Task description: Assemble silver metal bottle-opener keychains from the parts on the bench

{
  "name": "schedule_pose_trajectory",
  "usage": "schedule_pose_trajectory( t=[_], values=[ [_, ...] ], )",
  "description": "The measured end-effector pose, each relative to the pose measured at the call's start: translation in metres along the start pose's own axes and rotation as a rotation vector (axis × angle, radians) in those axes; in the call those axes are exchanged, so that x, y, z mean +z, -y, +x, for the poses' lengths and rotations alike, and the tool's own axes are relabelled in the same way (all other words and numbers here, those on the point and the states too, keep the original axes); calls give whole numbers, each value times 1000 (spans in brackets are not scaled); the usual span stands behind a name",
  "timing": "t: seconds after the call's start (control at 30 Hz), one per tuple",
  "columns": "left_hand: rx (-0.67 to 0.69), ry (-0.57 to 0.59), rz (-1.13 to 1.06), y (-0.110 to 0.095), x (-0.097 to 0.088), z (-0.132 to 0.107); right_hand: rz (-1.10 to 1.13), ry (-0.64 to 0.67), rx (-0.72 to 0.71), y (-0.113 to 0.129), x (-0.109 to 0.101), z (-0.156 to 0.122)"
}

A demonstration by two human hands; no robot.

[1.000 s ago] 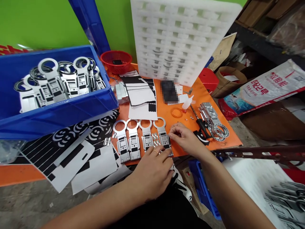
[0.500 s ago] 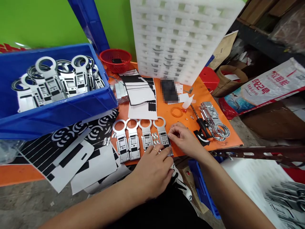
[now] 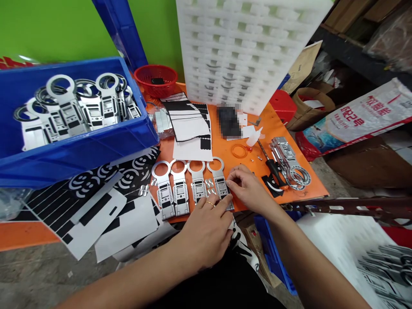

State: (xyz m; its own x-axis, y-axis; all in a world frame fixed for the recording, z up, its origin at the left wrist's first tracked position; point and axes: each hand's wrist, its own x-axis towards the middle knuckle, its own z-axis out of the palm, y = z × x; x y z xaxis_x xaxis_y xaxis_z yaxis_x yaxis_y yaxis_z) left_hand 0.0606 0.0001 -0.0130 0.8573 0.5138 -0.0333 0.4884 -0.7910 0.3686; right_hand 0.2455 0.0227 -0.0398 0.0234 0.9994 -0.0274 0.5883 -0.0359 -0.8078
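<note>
Several silver metal brackets with ring-shaped tops point(image 3: 165, 195) lie side by side on the orange table. My left hand point(image 3: 207, 231) rests over the lower end of the rightmost ring-topped metal bracket point(image 3: 220, 184), its fingers bent on it and the thumb low at its near end. At that bracket's right edge my right hand point(image 3: 246, 186) is closed, thumb and forefinger pinched together. Whatever is between those fingertips is too small to make out. Small shiny metal pieces point(image 3: 210, 183) sit between the two brackets on the right.
A blue bin point(image 3: 80, 150) full of similar brackets stands at left. White and black sticker sheets point(image 3: 128, 231) cover the table's front left. Rightward lie a black-handled screwdriver point(image 3: 273, 168), stacked brackets point(image 3: 286, 156) and an orange ring point(image 3: 239, 151). Behind stands a white foam block point(image 3: 199, 51).
Both hands stay almost where they were at the rightmost bracket. The left fingers have shifted very slightly; the brackets remain in place.
</note>
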Motion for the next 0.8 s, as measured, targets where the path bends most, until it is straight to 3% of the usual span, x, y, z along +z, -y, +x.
schedule_pose_trajectory(
  t=[0.33, 0.6, 0.8],
  values=[
    [13, -1, 22, -1, 1, 0, -20, -20, -7, 0, 1, 0],
    [4, -11, 27, 0, 2, -1, 121, -75, 105, -10, -1, 1],
    [-3, -20, -11, 2, 4, -2, 8, -75, 79, -6, 0, 3]
  ],
)
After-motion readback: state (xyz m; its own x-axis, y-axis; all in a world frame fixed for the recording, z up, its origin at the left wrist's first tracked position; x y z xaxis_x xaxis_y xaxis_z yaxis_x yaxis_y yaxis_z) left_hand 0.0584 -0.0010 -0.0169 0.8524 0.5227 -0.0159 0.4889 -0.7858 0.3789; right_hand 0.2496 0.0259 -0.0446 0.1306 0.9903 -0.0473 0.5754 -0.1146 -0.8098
